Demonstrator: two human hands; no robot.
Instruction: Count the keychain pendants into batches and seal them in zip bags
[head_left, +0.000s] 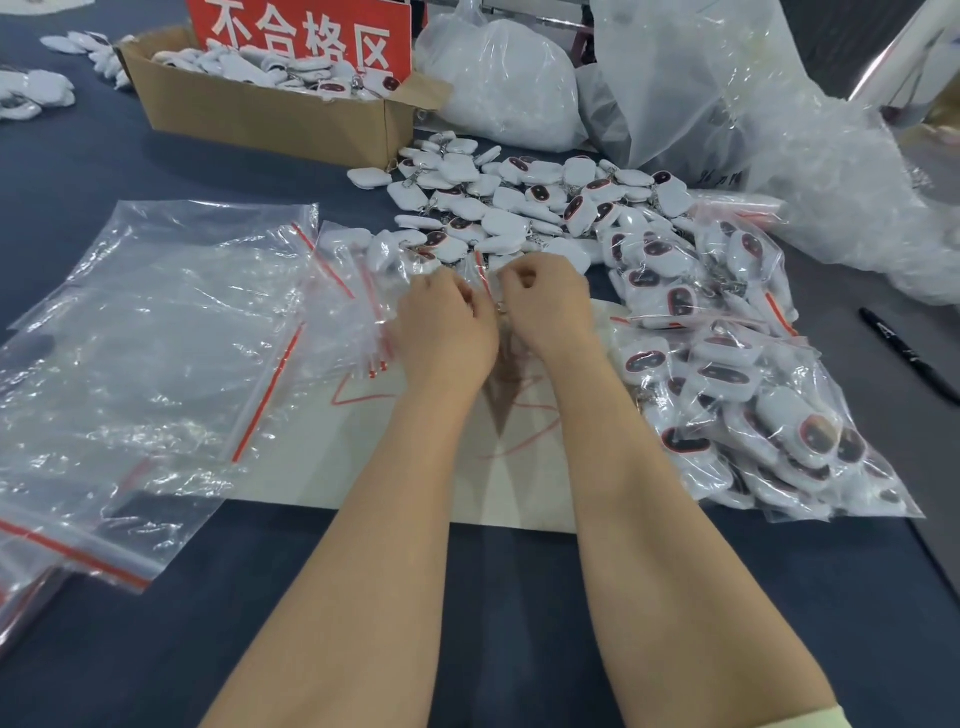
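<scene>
A heap of loose white keychain pendants (519, 197) with dark red-rimmed ovals lies in the middle of the dark table. My left hand (447, 327) and my right hand (545, 306) meet just below the heap, fingers curled, pinching the red-striped top edge of a small zip bag (480, 275) with pendants in it. The hands hide most of that bag. Filled, sealed zip bags (748, 395) of pendants are piled to the right. Empty zip bags (156, 332) with red seal strips lie spread to the left.
A cardboard box (270, 114) of pendants with a red sign (298, 36) stands at the back. Large crumpled plastic sacks (727, 93) fill the back right. A black marker (909, 358) lies at the right edge. A pale sheet (519, 467) with red scribbles lies under my forearms.
</scene>
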